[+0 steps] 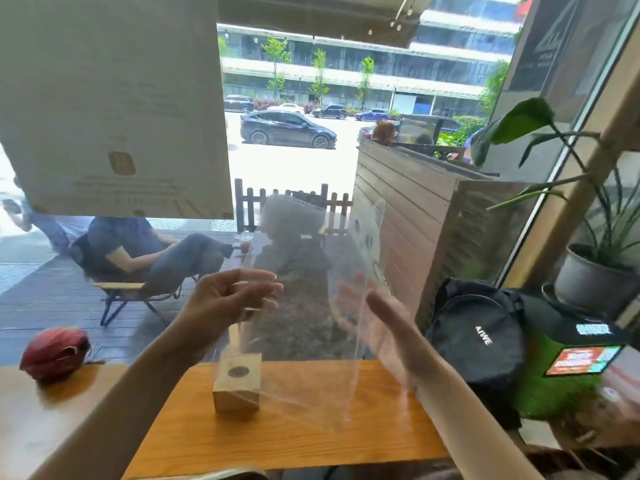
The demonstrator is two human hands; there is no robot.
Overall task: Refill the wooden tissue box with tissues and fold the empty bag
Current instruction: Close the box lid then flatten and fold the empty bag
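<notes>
We hold the clear, empty plastic bag (304,306) upright in the air above the orange-brown wooden table (311,434), and it could easily slip or crumple: the film is slick and limp, and only our left hand (225,299) pinches its upper left edge with curled fingers, while our right hand (384,327) lies flat and straight-fingered against its right side. The bag looks see-through, with faint print near the top. The small pale wooden tissue box (238,386) stands on the table just below.
</notes>
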